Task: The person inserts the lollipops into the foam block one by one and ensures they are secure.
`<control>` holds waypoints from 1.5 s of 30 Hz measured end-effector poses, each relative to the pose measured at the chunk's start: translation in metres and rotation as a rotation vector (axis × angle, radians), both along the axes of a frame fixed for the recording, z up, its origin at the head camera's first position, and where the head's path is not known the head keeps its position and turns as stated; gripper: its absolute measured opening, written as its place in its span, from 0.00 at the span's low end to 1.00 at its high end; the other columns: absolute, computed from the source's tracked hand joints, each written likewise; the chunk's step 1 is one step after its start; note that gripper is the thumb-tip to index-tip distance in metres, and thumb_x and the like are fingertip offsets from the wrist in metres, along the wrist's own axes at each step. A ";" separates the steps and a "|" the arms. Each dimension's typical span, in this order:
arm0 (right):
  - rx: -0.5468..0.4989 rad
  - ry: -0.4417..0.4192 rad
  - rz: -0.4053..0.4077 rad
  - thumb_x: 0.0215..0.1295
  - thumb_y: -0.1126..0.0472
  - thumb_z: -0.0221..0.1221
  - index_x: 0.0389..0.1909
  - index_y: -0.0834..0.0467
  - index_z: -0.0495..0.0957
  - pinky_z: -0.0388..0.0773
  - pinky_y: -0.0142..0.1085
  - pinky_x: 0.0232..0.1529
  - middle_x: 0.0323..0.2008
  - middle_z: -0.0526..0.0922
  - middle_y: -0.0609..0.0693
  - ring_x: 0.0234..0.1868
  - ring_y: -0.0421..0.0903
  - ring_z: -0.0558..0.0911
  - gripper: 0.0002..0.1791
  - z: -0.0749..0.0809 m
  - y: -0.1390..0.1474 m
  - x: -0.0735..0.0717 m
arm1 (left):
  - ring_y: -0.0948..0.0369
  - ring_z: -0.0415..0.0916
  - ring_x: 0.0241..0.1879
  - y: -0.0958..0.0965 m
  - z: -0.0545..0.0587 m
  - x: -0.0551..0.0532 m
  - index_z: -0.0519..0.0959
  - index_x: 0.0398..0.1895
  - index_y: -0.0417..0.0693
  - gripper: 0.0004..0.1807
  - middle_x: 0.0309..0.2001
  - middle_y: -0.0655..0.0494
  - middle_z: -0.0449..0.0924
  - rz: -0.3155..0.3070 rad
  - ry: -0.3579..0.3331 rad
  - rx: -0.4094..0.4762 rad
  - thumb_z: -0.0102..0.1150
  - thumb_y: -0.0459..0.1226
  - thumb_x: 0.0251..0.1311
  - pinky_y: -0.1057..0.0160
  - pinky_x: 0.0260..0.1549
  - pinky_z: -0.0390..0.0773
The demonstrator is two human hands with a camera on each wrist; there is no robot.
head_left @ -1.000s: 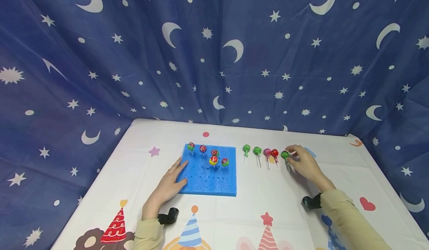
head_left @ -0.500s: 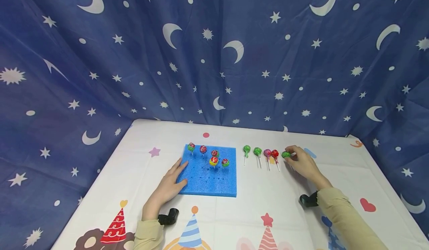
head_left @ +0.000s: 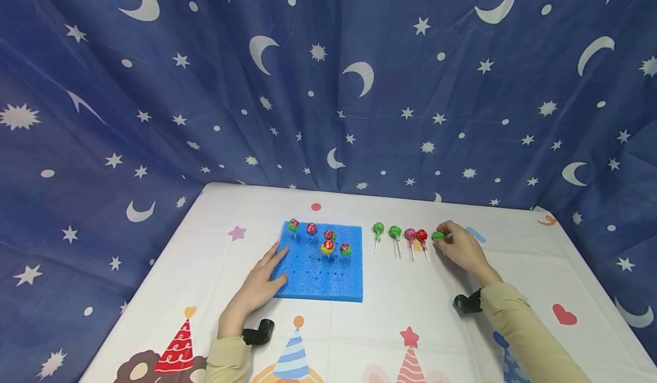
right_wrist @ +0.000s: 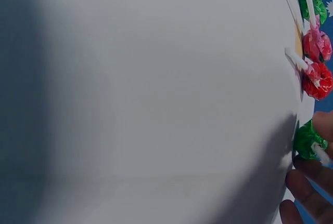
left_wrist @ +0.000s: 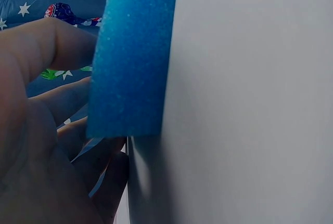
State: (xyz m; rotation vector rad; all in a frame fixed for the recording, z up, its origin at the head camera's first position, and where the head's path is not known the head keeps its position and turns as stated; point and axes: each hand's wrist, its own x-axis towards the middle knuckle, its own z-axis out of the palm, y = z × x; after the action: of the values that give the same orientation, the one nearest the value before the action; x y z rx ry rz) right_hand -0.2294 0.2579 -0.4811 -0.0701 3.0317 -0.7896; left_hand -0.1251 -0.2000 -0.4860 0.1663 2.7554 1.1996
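Observation:
My left hand rests on the left edge of a blue foam block, fingers extended and thumb at the near part of that edge. Several wrapped lollipops stand upright in the block, among them a yellow-and-red one. On the right, my right hand pinches a green lollipop, its stick mostly hidden by the hand in the head view. The right wrist view has the same green wrapper between thumb and fingers. In the left wrist view, the foam block's side lies against the fingers.
Between the block and my right hand, two green lollipops, one at the left end, a pink one and a red one lie in a row. Small holes dot the foam. A blue star-and-moon curtain hangs behind the white table.
The right hand has closed in on the green lollipop, whose stick was visible earlier and is now covered. The right forearm has shifted slightly left. The left hand has stayed in place.

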 end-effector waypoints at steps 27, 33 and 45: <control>-0.074 0.162 0.050 0.59 0.68 0.59 0.50 0.66 0.76 0.78 0.51 0.44 0.47 0.79 0.65 0.42 0.57 0.80 0.17 0.008 -0.003 0.018 | 0.40 0.40 0.76 -0.001 -0.002 -0.002 0.57 0.74 0.51 0.34 0.78 0.49 0.42 -0.005 0.000 -0.013 0.51 0.38 0.64 0.29 0.67 0.46; -0.110 0.146 0.041 0.60 0.68 0.59 0.50 0.65 0.76 0.78 0.52 0.47 0.47 0.78 0.64 0.45 0.58 0.79 0.16 0.010 -0.009 0.024 | 0.40 0.40 0.76 -0.001 -0.003 -0.002 0.57 0.74 0.51 0.34 0.78 0.50 0.42 -0.003 -0.003 -0.009 0.51 0.38 0.64 0.29 0.67 0.46; -0.191 0.157 0.060 0.59 0.70 0.59 0.49 0.65 0.74 0.78 0.54 0.51 0.48 0.79 0.64 0.47 0.60 0.80 0.16 0.013 -0.018 0.034 | 0.40 0.40 0.76 -0.001 -0.002 -0.002 0.56 0.75 0.50 0.35 0.78 0.49 0.42 -0.004 -0.007 -0.018 0.51 0.38 0.64 0.29 0.67 0.46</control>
State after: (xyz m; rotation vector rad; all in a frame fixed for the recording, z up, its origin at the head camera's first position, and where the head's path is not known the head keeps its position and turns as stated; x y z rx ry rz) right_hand -0.1950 0.2398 -0.4682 -0.2344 3.0698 -1.1159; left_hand -0.1271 -0.2009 -0.4877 0.1655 2.7579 1.1723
